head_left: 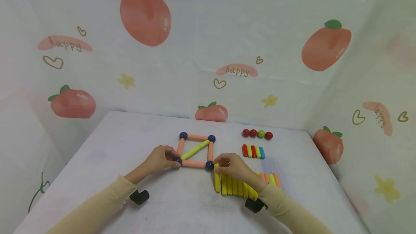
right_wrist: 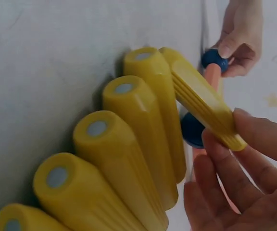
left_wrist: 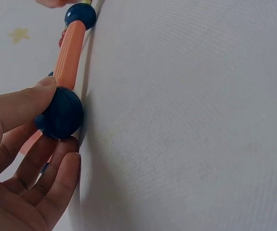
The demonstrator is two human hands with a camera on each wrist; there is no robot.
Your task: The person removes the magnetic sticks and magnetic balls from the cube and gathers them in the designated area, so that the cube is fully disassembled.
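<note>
Fingers [right_wrist: 261,134] of right hand [head_left: 233,166] pinch yellow stick [head_left: 217,181], long axis near-far; left hand [head_left: 160,159] pinches blue ball [left_wrist: 64,114].

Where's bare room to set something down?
Bare tabletop lies left of the square frame beyond the left hand, and between the sleeves. It is crowded at the frame's near-right corner, where the right hand holds a yellow stick beside the yellow row.
</note>
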